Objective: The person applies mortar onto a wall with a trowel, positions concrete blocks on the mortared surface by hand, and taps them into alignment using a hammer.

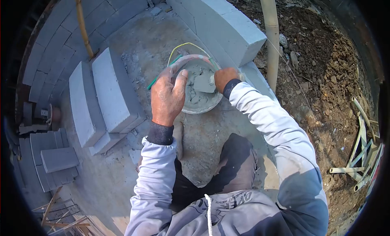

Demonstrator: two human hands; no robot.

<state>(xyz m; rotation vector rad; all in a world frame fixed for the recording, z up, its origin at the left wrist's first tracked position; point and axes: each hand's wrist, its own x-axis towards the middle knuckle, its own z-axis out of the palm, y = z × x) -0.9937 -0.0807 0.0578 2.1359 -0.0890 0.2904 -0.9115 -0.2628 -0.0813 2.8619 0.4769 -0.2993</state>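
A round bucket (199, 112) of wet grey mortar (197, 100) stands on the floor in front of me. My left hand (167, 95) is at its left rim, thumb over the inner side and fingers toward the outside, their tips hidden. My right hand (226, 78) is closed in a fist at the right rim around the handle of a trowel (204, 83). The flat, mortar-coated blade lies over the mortar. Beyond the rim a thin yellow handle (187, 43) arches up, and reddish staining marks the far edge.
Large pale blocks (113, 89) stand to the left, with smaller stacked blocks (59, 159) further left. A low block wall (227, 26) runs along the right. Past it are a bamboo pole (270, 36), a taut string, loose soil (325, 85) and cut bamboo pieces (361, 154).
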